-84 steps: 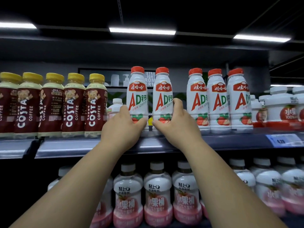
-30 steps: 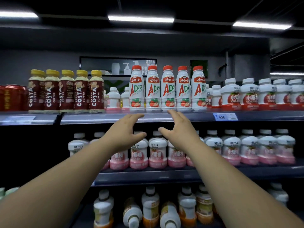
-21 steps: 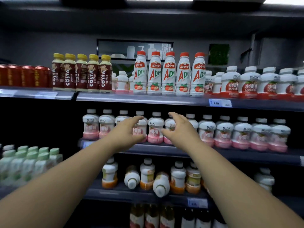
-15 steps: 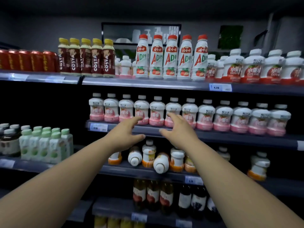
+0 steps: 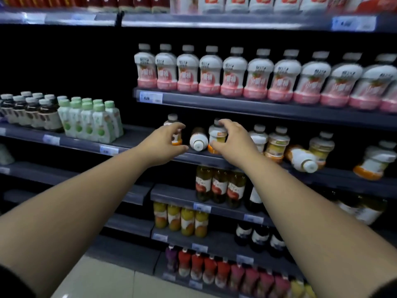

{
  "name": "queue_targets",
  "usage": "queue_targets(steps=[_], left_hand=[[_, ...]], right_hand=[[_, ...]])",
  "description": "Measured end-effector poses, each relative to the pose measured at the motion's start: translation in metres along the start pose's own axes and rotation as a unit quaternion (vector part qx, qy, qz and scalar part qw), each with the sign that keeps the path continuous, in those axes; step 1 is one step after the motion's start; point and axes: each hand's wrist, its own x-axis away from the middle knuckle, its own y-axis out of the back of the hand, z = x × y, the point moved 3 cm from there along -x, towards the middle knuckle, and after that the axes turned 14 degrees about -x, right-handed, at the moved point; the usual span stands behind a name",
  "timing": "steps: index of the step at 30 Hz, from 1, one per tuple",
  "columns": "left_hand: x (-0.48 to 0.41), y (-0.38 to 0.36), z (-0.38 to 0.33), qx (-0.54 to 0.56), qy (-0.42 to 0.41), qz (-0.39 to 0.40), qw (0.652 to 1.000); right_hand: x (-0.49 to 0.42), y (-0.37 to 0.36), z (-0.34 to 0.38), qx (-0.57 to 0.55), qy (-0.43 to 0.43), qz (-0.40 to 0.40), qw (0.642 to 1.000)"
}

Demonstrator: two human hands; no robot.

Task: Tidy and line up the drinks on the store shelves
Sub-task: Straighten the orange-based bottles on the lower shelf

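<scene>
White bottles with orange bases stand in disorder on the middle shelf. One bottle lies on its side with its cap toward me, between my two hands. My left hand is open in front of an upright orange-based bottle, fingers spread around it. My right hand is open too, its fingers touching another upright bottle. Farther right a second fallen bottle lies across the shelf among upright ones.
A neat row of pink-based bottles fills the shelf above. Green-capped cartons and dark bottles stand at left. Juice bottles, brown bottles and red pouches fill lower shelves. Floor tiles show below.
My view and both hands have dropped from the top shelf of red-capped AD bottles down past the pink row to the shelf of orange-based bottles. Both hands stay open.
</scene>
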Motion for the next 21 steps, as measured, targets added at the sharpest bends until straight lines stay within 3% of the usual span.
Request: queue_targets(steps=[9,14,21], left_hand=[[-0.027,-0.044,0.082,0.045,0.032,0.011,0.998],[-0.07,-0.067,0.126,0.128,0.038,-0.019,0.991],[-0.126,-0.107,0.175,0.197,0.093,-0.061,0.974]], right_hand=[[-0.031,-0.101,-0.042,-0.099,-0.082,-0.014,0.992],[-0.064,-0.159,-0.062,-0.129,-0.124,-0.092,0.98],[-0.093,-0.224,-0.087,-0.142,-0.201,-0.261,0.933]])
